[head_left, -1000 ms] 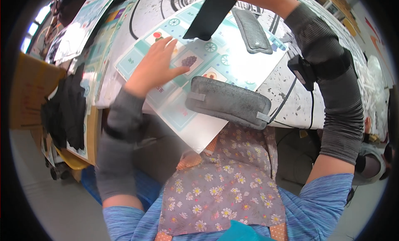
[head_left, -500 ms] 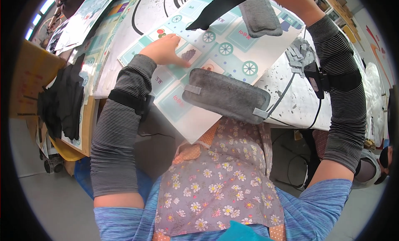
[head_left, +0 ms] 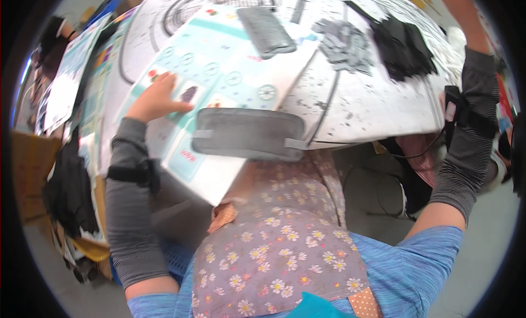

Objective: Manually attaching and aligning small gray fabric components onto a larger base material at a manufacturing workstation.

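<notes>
My left hand rests on a printed sheet with pastel green blocks and small pictures, its thumb held away from the fingers. Just right of it lies a grey padded fabric piece, long and rounded, with a light tab at each end, at the near edge of the table. A second grey padded piece lies farther off on the same sheet. My right hand is stretched far to the upper right; its fingers fall outside the picture, so what it holds is hidden.
On the white, black-marked table sit a heap of small grey strips and a pile of black fabric strips. More black fabric hangs at the left beside a cardboard box. A cable runs to my right forearm.
My right hand has swung outward to the far right from above the sheet, and the black strip over the sheet is gone from there. The view has shifted; my left hand stays on the sheet.
</notes>
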The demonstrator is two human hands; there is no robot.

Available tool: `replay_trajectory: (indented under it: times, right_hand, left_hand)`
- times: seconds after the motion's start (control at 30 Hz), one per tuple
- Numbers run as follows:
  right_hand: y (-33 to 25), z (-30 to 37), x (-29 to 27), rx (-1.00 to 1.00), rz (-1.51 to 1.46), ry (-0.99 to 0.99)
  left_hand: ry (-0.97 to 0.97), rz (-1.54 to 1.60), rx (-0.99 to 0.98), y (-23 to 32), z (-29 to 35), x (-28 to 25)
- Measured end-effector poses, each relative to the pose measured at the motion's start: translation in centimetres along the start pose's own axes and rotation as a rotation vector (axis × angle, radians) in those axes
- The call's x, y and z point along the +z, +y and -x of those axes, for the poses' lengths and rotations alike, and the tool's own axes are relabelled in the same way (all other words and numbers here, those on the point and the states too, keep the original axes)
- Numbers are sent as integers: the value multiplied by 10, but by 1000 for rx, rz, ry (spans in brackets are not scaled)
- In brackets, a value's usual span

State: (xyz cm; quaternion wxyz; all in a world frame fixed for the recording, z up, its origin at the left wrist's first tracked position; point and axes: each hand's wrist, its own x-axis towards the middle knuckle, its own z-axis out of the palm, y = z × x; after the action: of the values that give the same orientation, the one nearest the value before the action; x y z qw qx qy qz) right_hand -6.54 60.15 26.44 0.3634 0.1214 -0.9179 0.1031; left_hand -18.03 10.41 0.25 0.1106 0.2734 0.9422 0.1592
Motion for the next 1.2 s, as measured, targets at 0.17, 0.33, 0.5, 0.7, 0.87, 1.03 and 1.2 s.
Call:
replay_trajectory:
  times: [0.17, 0.33, 0.5, 0.7, 0.87, 1.03, 1.2]
  right_hand:
    - [104, 94, -42, 88, 331, -160]
    - [159, 238, -65, 137, 121, -23]
    - [200, 373, -28, 318, 261, -237]
    - [230, 428, -26, 527, 510, -240]
    - [238, 415, -13, 453, 401, -154]
    - [218, 397, -9, 599, 338, -128]
    - [221, 394, -19, 496, 332, -112]
  left_hand:
    - [-24, -136, -101, -3, 0, 1]
    - [-61, -75, -148, 4, 1, -2]
    - [-69, -37, -170, 14, 1, -3]
    - [-100, -15, -177, 12, -2, -3]
    - [-92, -77, -183, 3, -3, -2]
    - [-101, -71, -188, 4, -2, -3]
    - [-91, -42, -148, -1, 0, -3]
